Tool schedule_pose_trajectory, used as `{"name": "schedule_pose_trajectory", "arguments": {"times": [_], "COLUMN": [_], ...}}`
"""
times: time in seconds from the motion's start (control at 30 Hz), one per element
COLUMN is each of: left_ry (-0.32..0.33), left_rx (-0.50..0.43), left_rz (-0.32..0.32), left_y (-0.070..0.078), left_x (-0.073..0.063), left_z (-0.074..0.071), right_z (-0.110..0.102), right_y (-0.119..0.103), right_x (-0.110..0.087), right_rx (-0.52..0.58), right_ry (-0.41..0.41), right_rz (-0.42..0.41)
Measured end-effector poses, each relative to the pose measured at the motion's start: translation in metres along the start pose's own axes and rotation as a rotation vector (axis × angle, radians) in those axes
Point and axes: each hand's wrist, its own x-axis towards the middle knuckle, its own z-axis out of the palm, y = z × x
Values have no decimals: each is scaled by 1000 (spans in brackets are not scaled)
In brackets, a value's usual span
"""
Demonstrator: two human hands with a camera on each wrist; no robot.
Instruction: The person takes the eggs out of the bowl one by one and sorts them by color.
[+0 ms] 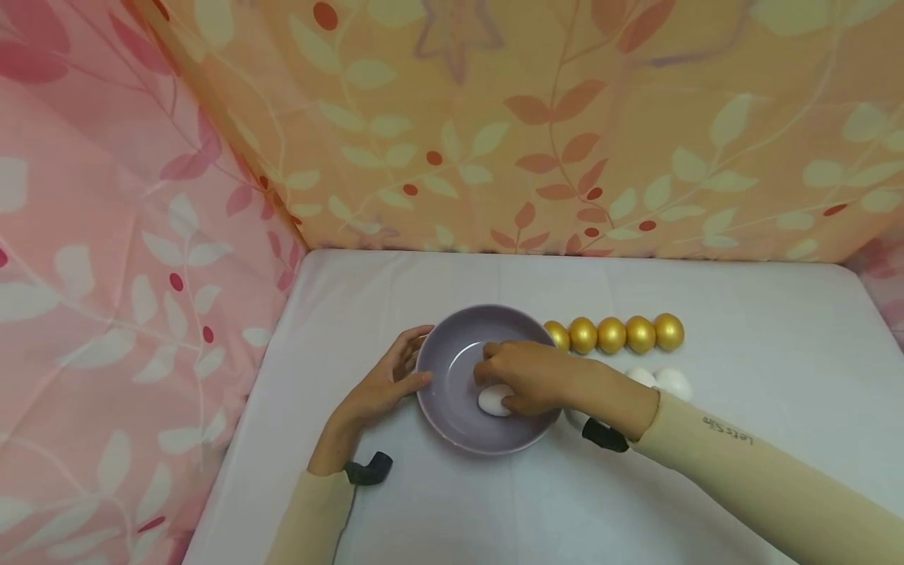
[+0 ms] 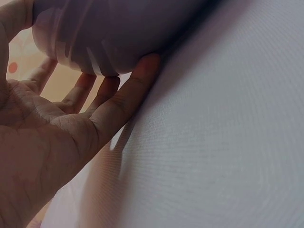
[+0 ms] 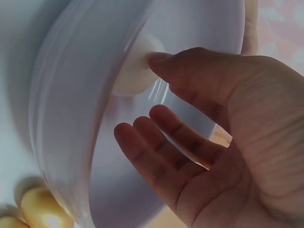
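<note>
A round mauve bowl [image 1: 452,428] stands on the white-covered table. My left hand [image 1: 381,384] holds its left side, thumb at the rim and fingers along the outer wall; the left wrist view shows the fingertips against the bowl's underside. Inside the bowl is a white egg [image 1: 492,400]. Reaching over the right rim, my right hand [image 1: 526,377] pinches this egg, with the thumb on its near side and the index finger partly hidden behind the thumb. In the right wrist view the other fingers [image 3: 152,152] hang loosely bent away from the egg [image 3: 135,71].
A row of several golden eggs [image 1: 611,336] runs rightward from behind the bowl. Several white eggs [image 1: 673,383] lie under and beside the right forearm, partly covered by it. Patterned cloth walls [image 1: 438,118] rise at the back and left of the table [image 1: 777,337].
</note>
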Motion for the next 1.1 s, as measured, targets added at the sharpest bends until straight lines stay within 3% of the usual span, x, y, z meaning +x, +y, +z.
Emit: {"name": "schedule_pose_trajectory", "arguments": {"times": [0.3,1.1], "left_ry": [2,-1], "left_rx": [3,-5], "left_rz": [-25,3], "left_y": [1,0], "left_x": [0,-1], "left_z": [0,1], "right_z": [1,5], "right_y": [0,-7], "right_x": [2,14], "right_rx": [42,-27], "right_ry": [-83,-67], "right_rz": [41,-29]}}
